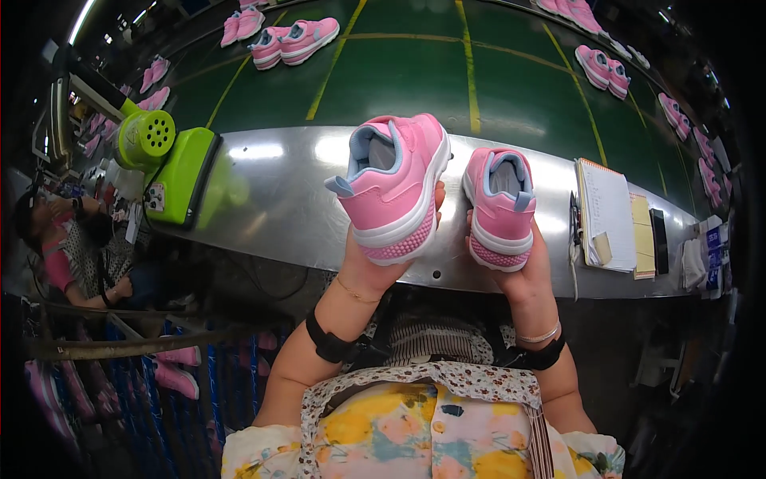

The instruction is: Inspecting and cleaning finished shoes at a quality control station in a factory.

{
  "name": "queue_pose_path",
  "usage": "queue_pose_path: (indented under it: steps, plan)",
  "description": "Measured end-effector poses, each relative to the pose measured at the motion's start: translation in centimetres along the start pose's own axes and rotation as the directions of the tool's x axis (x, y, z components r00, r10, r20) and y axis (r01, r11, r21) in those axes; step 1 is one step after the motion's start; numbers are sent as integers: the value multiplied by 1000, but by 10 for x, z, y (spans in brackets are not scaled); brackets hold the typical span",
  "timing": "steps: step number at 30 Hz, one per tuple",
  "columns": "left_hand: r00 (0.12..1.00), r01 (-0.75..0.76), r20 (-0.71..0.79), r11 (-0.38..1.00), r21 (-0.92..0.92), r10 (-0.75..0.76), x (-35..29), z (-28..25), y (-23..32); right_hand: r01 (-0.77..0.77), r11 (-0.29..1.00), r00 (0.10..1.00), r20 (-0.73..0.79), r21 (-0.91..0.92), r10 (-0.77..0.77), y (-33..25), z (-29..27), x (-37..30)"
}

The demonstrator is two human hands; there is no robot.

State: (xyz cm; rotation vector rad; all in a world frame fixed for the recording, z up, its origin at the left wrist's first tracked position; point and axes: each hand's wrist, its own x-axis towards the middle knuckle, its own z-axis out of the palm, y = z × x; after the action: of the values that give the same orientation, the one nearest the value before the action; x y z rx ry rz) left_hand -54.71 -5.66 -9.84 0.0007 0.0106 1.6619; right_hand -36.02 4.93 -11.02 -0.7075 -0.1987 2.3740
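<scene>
In my left hand (375, 267) rests a pink sneaker (392, 191) with a light blue lining and heel tab. Its white and pink sole faces me, heel toward my body. My right hand (527, 267) supports a matching pink sneaker (500, 203), also heel-first toward me. Both shoes are held up above the metal worktop (279, 207), side by side and apart. The fingers of each hand curl under the soles and are mostly hidden by the shoes.
A green conveyor belt (399, 72) with yellow lines carries several pairs of pink sneakers (299, 40). A lime-green machine (179, 176) stands at left, a notebook (606, 211) and pen (574, 215) at right. Another person (72, 247) sits at far left, near a rack (159, 375) of shoes.
</scene>
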Motion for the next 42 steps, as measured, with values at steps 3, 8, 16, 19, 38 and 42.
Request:
queue_pose_path:
  steps: [3,8,16,19,38,42]
  plan:
    - [993,51,112,992,-112,-38,0,10,2,4,1000,1000,4,-13,-4,-1,-10,3]
    - [974,177,186,952,-250,-132,-5,11,8,2,1000,1000,16,-15,-2,2,-12,5]
    - [999,-15,-26,961,277,23,1,-1,12,226,909,964,-51,-351,-259,-6,-13,9]
    - [851,107,-61,-58,993,522,5,-30,15,350,32,736,254,-936,-628,-21,-18,13]
    - [808,-8,344,-574,819,478,-13,-46,10,502,-632,735,676,-591,-47,-44,34,-19]
    - [753,23,390,-614,789,529,-14,-46,26,518,732,843,406,-442,-352,-51,3,-21]
